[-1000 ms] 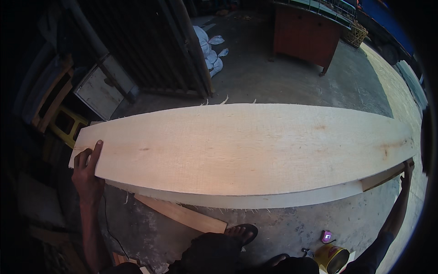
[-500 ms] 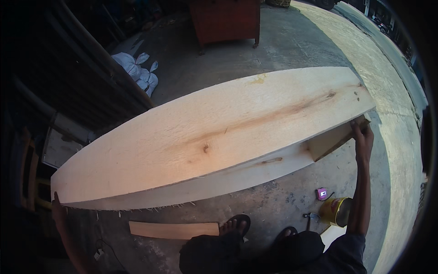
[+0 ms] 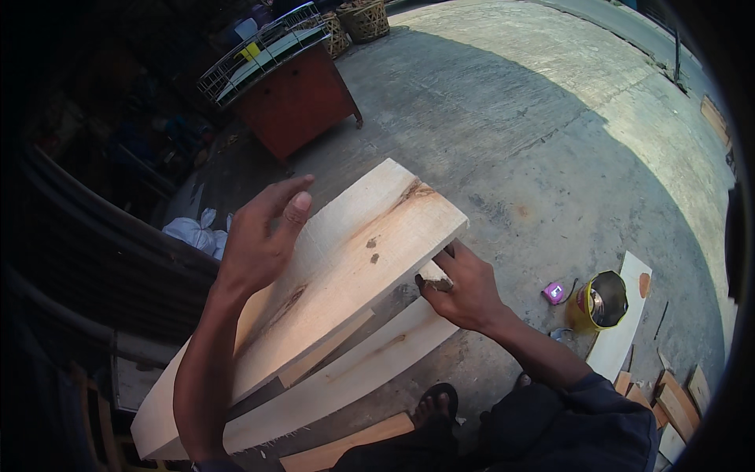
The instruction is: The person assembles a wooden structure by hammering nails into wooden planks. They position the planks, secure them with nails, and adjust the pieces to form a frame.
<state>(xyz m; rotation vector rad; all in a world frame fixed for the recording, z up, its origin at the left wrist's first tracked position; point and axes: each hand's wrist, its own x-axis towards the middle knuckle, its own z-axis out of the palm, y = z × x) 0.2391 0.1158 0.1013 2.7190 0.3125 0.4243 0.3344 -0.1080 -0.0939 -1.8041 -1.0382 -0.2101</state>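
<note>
A long pale wooden board [image 3: 338,271] with brown grain streaks and two dark spots slants across the middle, its near-left end low and its other end pointing up and right. Beneath it runs a second curved board [image 3: 370,350], rough along its lower edge. Over the upper board's left side is my left hand [image 3: 263,232], fingers apart and holding nothing; whether it touches the wood I cannot tell. My right hand [image 3: 468,291] is closed round a short wooden piece [image 3: 434,275] just under the upper board's far end. Most of that piece is hidden.
A yellow bucket [image 3: 583,307] and a pink tape measure [image 3: 554,293] stand on the concrete floor at right, beside a long board [image 3: 629,315] and wood offcuts [image 3: 676,405]. A curved strip [image 3: 346,448] lies near my feet. Beyond are a red cart [image 3: 295,102] and white sacks [image 3: 195,234].
The view has turned right. My left hand has left the boards' left end and is now over the upper board near its other end. My right hand stays at that end.
</note>
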